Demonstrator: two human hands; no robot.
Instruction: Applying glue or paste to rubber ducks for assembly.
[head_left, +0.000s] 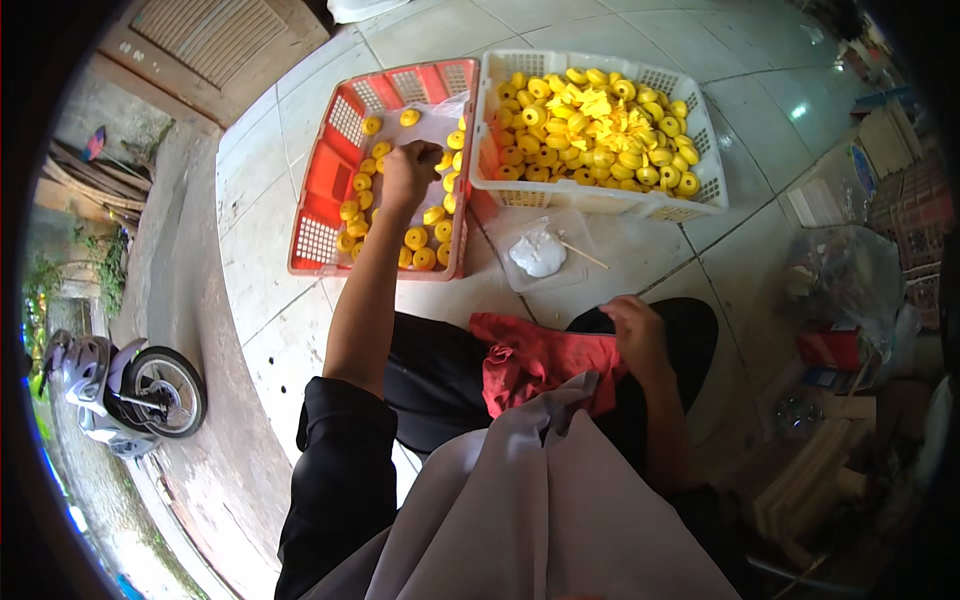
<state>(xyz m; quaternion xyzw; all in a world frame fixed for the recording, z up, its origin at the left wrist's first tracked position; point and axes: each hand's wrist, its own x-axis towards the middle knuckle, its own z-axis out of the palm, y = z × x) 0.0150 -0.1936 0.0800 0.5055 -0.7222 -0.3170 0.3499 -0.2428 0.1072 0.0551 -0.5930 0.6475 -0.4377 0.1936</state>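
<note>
My left hand (408, 172) reaches into the red plastic crate (322, 185), its fingers bent together beside a yellow round piece (445, 161). Whether that piece is in its grip is hard to see. More yellow round pieces (415, 238) with small dark centres lie along the sides of this crate, on a pale sheet (405, 140). Above my lap, my right hand (640, 335) has its fingers curled in, with anything in them hidden. A crumpled red cloth (535, 360) lies across my lap, close to that hand.
At the right, a white crate (640, 203) holds many yellow round pieces and a heap of yellow flower-like pieces (590, 118). Before me, white paste (538, 253) and a thin stick (583, 254) rest on a clear tray. Plastic bags (850, 285) lie right; a motorcycle (125, 390) stands left.
</note>
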